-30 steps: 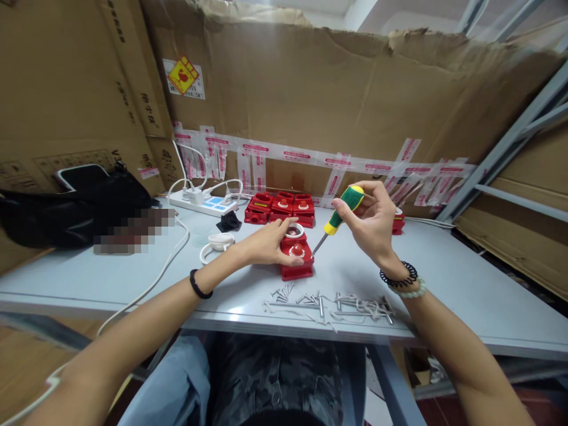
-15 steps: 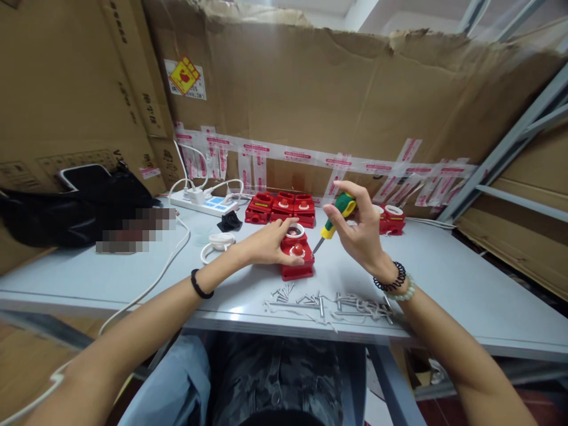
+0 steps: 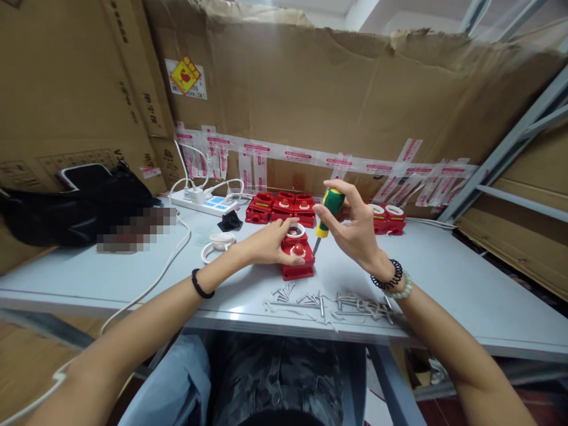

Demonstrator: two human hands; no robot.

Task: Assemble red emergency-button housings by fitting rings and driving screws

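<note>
On the table in front of me lies a red plastic housing (image 3: 298, 271) with a round red knob and a white ring (image 3: 294, 230). My left hand (image 3: 276, 244) grips its left side, thumb across the front near the knob. A green and yellow screwdriver (image 3: 331, 207) is in my right hand (image 3: 354, 228), its tip down at the housing's right edge. Whether a screw sits under the tip is too small to tell. Loose screws (image 3: 284, 292) and metal rods (image 3: 296, 305) with white string (image 3: 361, 303) lie near the table's front edge.
Several more red housings (image 3: 284, 207) stand at the back, others (image 3: 389, 220) at the right. A power strip (image 3: 206, 202), a white round part (image 3: 220, 241), a black cloth (image 3: 229, 221) and a black bag (image 3: 84, 207) are on the left. A cardboard wall (image 3: 302, 94) closes the back.
My right hand has shifted slightly left and the screwdriver now stands more upright, its tip still at the housing's right edge. My left hand and the housing have hardly moved.
</note>
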